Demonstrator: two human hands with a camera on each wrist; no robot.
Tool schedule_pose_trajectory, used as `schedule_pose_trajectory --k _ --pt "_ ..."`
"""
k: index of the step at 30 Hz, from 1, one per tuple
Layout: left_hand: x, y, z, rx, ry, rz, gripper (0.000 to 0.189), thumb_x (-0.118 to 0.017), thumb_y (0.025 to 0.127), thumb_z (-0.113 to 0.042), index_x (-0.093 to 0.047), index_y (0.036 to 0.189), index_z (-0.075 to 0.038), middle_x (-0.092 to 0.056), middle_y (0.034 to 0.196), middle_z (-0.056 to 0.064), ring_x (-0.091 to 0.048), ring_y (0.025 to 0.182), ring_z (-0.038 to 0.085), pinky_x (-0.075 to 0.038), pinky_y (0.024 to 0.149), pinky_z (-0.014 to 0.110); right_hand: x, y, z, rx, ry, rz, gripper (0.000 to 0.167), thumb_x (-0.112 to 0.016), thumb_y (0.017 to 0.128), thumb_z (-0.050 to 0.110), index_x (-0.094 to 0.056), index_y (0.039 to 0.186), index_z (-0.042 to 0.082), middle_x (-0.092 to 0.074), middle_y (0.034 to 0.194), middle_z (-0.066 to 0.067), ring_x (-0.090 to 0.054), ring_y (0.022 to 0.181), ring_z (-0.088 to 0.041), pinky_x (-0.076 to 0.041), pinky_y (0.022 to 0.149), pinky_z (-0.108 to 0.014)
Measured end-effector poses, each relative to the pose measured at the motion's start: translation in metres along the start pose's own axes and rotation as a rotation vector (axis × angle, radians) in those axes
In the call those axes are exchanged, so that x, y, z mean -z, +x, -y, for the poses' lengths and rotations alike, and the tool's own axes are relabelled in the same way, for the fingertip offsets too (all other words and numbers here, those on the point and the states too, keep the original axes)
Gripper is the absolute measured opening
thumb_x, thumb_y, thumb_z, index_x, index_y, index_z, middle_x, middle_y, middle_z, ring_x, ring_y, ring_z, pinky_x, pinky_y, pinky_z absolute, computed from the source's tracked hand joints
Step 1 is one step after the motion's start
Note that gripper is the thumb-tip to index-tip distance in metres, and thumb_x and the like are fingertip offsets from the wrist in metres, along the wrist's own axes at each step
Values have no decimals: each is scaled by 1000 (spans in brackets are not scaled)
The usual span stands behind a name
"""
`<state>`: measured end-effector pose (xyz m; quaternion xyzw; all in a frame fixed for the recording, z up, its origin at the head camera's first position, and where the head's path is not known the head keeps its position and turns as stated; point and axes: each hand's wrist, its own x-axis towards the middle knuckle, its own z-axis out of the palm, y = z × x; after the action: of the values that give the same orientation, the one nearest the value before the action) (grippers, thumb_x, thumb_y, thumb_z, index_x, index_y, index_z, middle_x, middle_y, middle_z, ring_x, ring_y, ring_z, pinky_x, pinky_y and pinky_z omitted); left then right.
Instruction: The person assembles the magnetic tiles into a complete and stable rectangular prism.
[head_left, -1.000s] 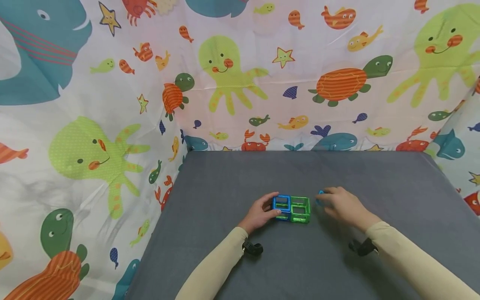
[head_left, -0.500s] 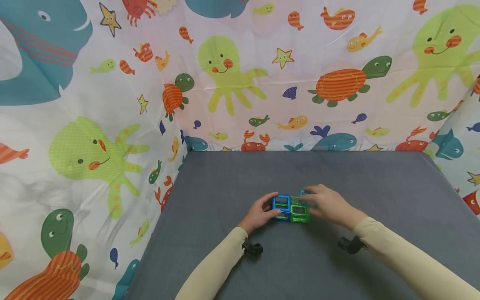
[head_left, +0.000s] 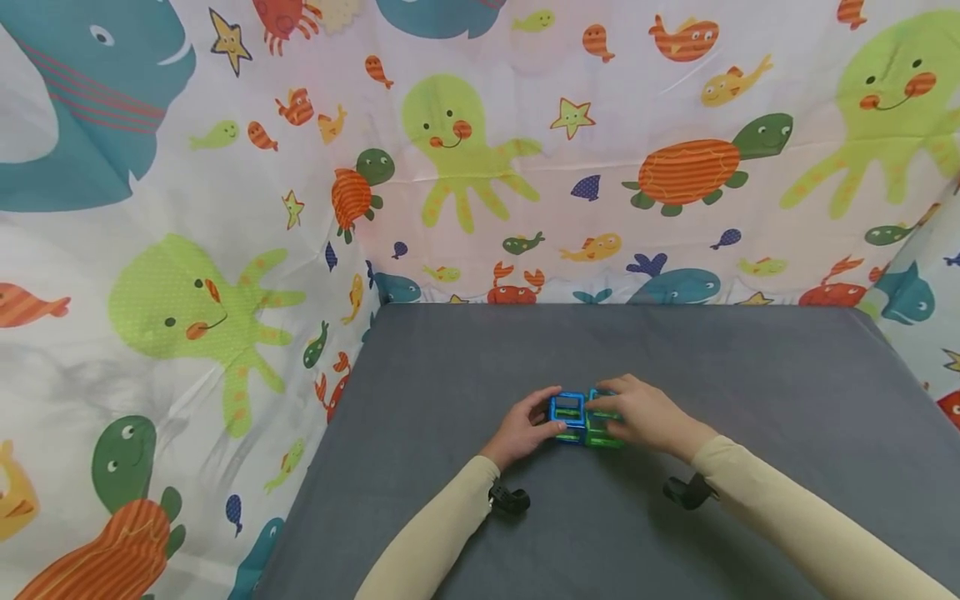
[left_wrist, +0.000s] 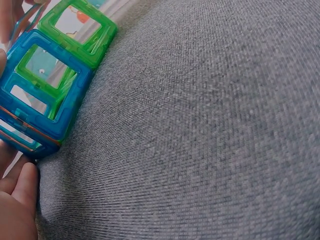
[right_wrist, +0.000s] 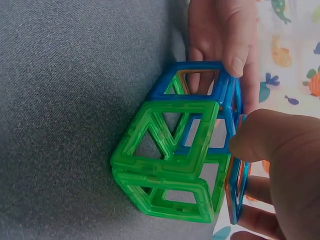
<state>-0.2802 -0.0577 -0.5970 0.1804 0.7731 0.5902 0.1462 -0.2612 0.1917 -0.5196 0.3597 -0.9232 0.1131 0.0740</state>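
Note:
Two joined cubes of see-through magnetic tiles stand on the grey cloth. The blue cube (head_left: 567, 423) is on the left and the green cube (right_wrist: 165, 169) on the right. My left hand (head_left: 521, 427) holds the blue cube at its left side, the thumb at the near edge and fingers behind. My right hand (head_left: 648, 417) pinches a loose blue square magnetic tile (right_wrist: 233, 195) between thumb and fingers. In the right wrist view that tile lies close along the green cube's top. In the head view the right fingers cover much of the green cube.
A grey cloth (head_left: 450, 358) covers the table. Behind and to the left hangs a white curtain (head_left: 300, 267) printed with sea animals, meeting the table's back edge. A dark band (head_left: 510, 500) sits on the left wrist.
My right hand has moved left with the blue tile, from beside the green cube to over it. My left hand has stayed on the blue cube. The head view has shifted slightly.

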Motion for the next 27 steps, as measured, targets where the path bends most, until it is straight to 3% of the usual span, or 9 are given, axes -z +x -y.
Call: schedule_pose_trajectory --k 9,21,27 --pt "0 0 0 -8 17 3 59 -68 99 -18 -46 154 -17 -47 157 7 -48 144 26 -41 119 44 -3 0 1 -11 24 24 33 -74 83 7 -79 115 14 -69 125 -18 -62 107 -35 -60 81 -48" --pt "-1 0 1 -1 1 -4 57 -68 99 -19 -48 152 -24 -47 157 4 -48 144 24 -40 120 45 -8 0 1 -31 55 10 32 -75 82 7 -80 112 15 -70 122 -17 -62 105 -32 -60 82 -49" --pt "-1 0 1 -6 -9 -5 59 -68 99 -15 -47 154 -20 -47 157 6 -48 144 26 -39 120 46 -8 -1 0 -40 86 13 31 -75 82 7 -79 112 15 -69 124 -17 -61 106 -32 -59 83 -50"
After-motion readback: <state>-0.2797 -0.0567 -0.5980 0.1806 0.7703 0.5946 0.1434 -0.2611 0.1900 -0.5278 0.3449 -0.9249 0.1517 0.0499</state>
